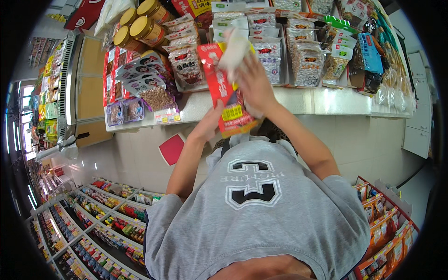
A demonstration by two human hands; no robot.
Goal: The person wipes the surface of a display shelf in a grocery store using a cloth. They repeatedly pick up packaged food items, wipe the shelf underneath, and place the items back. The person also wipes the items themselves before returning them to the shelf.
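In front of my chest, my left hand (211, 120) grips the left edge of a red and yellow printed food packet (215, 82). The packet is tilted and bears writing. My right hand (255, 84), blurred, lies over the packet's right side with a white cloth (233, 54) in its fingers. The cloth rests against the packet's upper face and hides part of it. Behind are upright clear bags of pale pellet-like food (267, 57) in open boxes, and another such bag (184, 66) stands left of the packet.
A white display counter (297, 99) runs across before me. On it are gold-lidded jars (145, 29), bags of nuts (157, 96), small purple packs (126, 111) and a blue packet (370, 52). A red-topped stool (172, 149) stands below; stocked shelves (105, 224) are behind me.
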